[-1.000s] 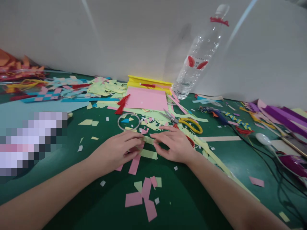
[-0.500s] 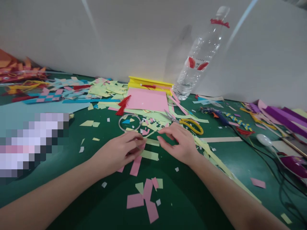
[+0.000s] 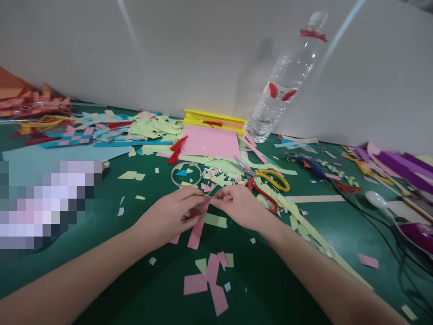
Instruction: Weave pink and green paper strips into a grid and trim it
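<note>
My left hand [image 3: 177,212] is closed on a small piece of pink and pale green paper strips. A pink strip [image 3: 195,235] hangs below its fingers and a green strip [image 3: 215,220] sticks out to the right. Close against it, my right hand [image 3: 241,207] has thumb and fingertips pinched at a thin pale green strip by the left fingertips. How the strips join is hidden by the fingers. Behind the right hand lie scissors [image 3: 274,175] with yellow and red handles. A clear ring like a tape roll [image 3: 174,175] lies beyond my left hand.
A pink sheet [image 3: 211,143] lies before a yellow folded piece [image 3: 192,118]. A plastic bottle [image 3: 280,85] leans on the wall. Paper scraps [image 3: 155,126] litter the green table [image 3: 135,280]. At right are a purple glue gun [image 3: 417,234] and cable. A blurred-out object [image 3: 57,194] lies left.
My right hand has moved left and its parted fingers have closed at the green strip by my left hand. The red scissor handle has come into sight. The view has shifted slightly.
</note>
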Demonstrator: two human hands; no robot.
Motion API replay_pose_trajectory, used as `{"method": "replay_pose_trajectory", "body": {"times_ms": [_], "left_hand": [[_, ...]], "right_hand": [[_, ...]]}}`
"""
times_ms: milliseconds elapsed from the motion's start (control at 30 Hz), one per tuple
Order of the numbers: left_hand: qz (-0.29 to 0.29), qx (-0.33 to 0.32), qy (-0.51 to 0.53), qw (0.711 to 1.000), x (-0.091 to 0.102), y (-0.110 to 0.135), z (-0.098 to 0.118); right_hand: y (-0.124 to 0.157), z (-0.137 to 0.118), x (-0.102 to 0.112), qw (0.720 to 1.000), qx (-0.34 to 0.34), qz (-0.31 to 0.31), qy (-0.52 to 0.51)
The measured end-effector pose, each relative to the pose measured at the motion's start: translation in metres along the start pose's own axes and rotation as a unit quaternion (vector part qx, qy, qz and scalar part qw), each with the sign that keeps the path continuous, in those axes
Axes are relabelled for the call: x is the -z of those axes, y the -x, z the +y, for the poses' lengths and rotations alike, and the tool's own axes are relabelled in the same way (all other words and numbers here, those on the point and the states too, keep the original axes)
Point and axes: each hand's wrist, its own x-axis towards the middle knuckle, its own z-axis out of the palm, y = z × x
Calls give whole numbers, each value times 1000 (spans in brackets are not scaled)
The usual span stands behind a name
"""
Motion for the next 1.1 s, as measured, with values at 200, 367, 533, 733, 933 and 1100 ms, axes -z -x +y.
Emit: {"method": "replay_pose_trajectory", "body": {"times_ms": [200,367,533,733,933,1100], "left_hand": [[7,7,-7,1000,-2,2,-2],[11,1,-10,1000,-4,2,-4],[-6,-5,0,1000,-4,1,-4],[-12,-4,2,1000,-2,0,-1],[-13,-6,12,1000,-2,0,-2],[-7,-10,13,1000,-2,1,-2]], "right_hand": [[-11,-1,-6,999,16,36,33],[-13,-3,-8,996,58,25,66],[-13,-7,-10,989,55,54,127],[-13,-10,-10,985,50,59,153],[-20,-3,-4,988,49,58,134],[-22,-1,2,995,3,53,81]]}}
